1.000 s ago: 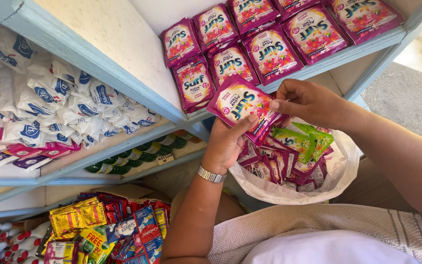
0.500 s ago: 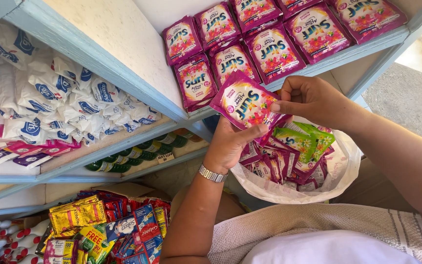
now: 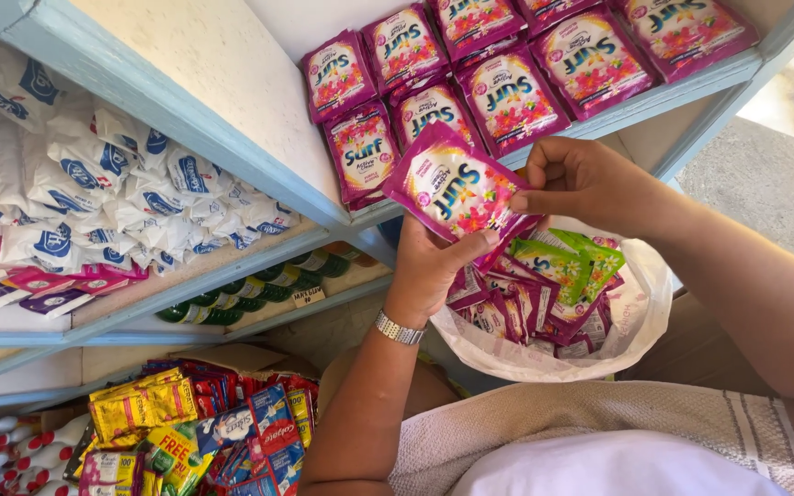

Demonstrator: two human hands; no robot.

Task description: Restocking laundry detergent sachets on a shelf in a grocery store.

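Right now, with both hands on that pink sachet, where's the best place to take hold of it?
Take the pink sachet by its flat sealed right edge, coming from the right, as the right hand does with a fingertip pinch. The packet is thin, tilted, its face towards the camera. The left hand holds its lower edge from below, over the white bag of sachets.

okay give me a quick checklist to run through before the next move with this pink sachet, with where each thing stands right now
1. Pink sachet held by both hands: ok, left hand under it, right hand pinching its edge.
2. Sachet separated from the others: cannot tell, its lower edge is hidden.
3. White bag open, sachets inside reachable: ok.
4. Free space on the shelf among the pink packets: cannot tell, the row looks full.
5. Bag supported: cannot tell, its base is hidden.
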